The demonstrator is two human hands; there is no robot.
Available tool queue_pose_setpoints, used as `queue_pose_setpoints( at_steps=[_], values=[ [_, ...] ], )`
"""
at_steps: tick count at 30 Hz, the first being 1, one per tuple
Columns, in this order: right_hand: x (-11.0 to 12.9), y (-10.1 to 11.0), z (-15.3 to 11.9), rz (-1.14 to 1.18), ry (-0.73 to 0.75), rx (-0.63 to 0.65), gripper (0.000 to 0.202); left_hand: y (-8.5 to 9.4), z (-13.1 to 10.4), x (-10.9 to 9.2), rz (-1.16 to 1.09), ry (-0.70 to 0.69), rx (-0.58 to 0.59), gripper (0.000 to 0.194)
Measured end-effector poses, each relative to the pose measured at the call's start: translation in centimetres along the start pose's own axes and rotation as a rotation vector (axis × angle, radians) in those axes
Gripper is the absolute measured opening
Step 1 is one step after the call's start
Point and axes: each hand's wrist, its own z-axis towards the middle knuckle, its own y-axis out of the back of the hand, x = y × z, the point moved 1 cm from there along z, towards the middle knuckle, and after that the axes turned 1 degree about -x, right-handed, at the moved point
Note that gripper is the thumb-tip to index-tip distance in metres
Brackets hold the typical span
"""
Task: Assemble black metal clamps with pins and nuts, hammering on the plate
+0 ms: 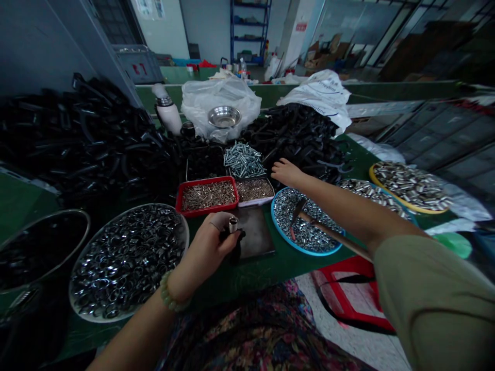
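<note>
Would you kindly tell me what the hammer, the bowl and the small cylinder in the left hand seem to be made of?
Hammer: head likely steel, from its dark, dull look; handle probably wood, from its tan colour. Bowl: polished metal, probably stainless steel, given its reflections. Small cylinder: apparently smooth, silvery metal, from its sheen.

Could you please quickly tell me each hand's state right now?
Left hand: closed, holding a small metal sleeve with a black part.
Right hand: near the pile of black parts; palm hidden, so its grip cannot be told.
</note>
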Motion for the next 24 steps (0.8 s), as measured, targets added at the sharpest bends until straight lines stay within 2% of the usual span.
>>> queue_pose_setpoints(
  at_steps=[4, 7, 9, 11, 13, 14, 16, 17, 18, 21, 24],
  values=[
    [-1.2, -0.2, -1.3, 0.057, 0.037, -0.127, 0.023, 0.0, -0.5, -0.3, -0.05, 0.065, 0.032, 0.01],
    [-2.0, 0.2, -3.0, 0.301, -0.075, -0.351, 0.028, 0.0, -0.7, -0.2, -0.102, 0.088, 0.05, 0.011],
    [-1.8, 1.2, -4.1, 0.475, -0.212, -0.542, 0.035, -0.1, -0.8, -0.2, -0.118, 0.09, 0.039, 0.012],
    [-0.5, 2.8, -5.3, 0.738, -0.367, -0.765, 0.045, -0.3, -0.8, -0.3, -0.122, 0.086, 0.035, 0.012],
    [2.2, 5.0, -6.3, 1.171, -0.466, -0.956, 0.051, -0.6, -0.8, -0.5, -0.121, 0.084, 0.044, 0.013],
    [4.0, 6.1, -6.8, 1.416, -0.468, -0.994, 0.048, -0.7, -0.7, -0.6, -0.124, 0.085, 0.056, 0.013],
    [8.3, 8.0, -7.7, 1.835, -0.442, -0.913, 0.032, -1.0, -0.6, -0.9, -0.138, 0.092, 0.089, 0.015],
    [10.4, 8.7, -8.1, 1.997, -0.437, -0.823, 0.024, -1.2, -0.5, -1.0, -0.146, 0.097, 0.107, 0.016],
    [12.4, 9.3, -8.5, 2.114, -0.441, -0.733, 0.024, -1.3, -0.5, -1.0, -0.153, 0.103, 0.124, 0.017],
    [16.8, 10.1, -9.4, 2.257, -0.492, -0.487, 0.044, -1.7, -0.7, -0.9, -0.16, 0.102, 0.156, 0.019],
    [18.7, 10.3, -9.6, 2.242, -0.543, -0.301, 0.043, -1.9, -1.0, -0.8, -0.154, 0.083, 0.172, 0.019]
  ],
)
